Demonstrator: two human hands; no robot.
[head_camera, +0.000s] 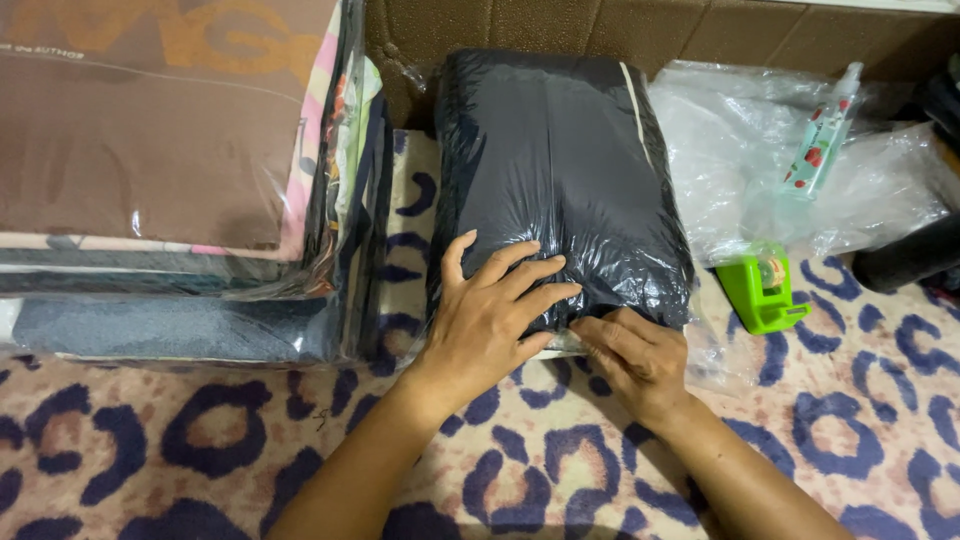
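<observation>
Two hands press a dark plastic-wrapped bundle (560, 170) on a patterned blanket (200, 450).

Left hand (485, 320) lies flat, released, on its near end; right hand (630, 355) seemingly pinches the near edge (bundle's length runs away).

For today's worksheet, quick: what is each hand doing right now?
Left hand: open, flat on the bagged dark garment.
Right hand: fingers curled at the bag's near edge; grip cannot be told.
</observation>
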